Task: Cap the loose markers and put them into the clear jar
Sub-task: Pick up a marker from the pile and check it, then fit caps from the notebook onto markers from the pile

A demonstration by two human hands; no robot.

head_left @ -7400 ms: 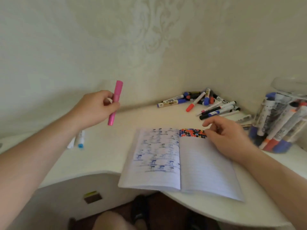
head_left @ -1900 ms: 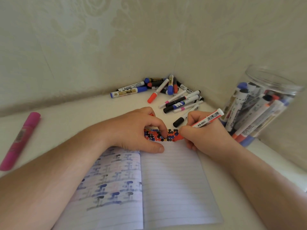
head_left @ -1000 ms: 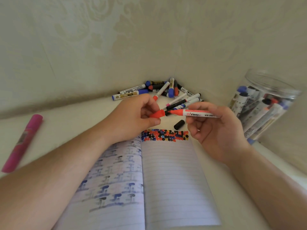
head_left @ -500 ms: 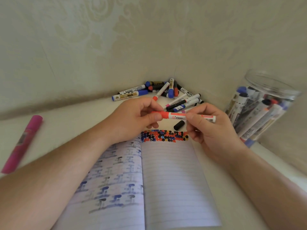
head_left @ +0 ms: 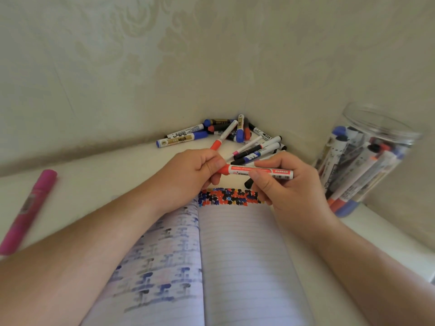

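I hold a red marker [head_left: 259,172] level above the top of an open notebook. My right hand [head_left: 282,184] grips its white barrel. My left hand [head_left: 195,170] pinches the red cap [head_left: 224,169], which sits on the marker's left end. A clear jar [head_left: 367,158] with several capped markers stands at the right by the wall. A pile of loose markers [head_left: 235,137] lies in the corner behind my hands. A small black cap [head_left: 248,182] lies on the desk just under the red marker.
The open lined notebook [head_left: 235,255] with coloured dots along its top lies in front of me on the white desk [head_left: 106,175]. A pink highlighter [head_left: 28,210] lies at the far left. Walls close in the corner behind and to the right.
The red cap in my left hand has gone onto the marker's tip, and both hands have stayed together over the notebook's top edge.
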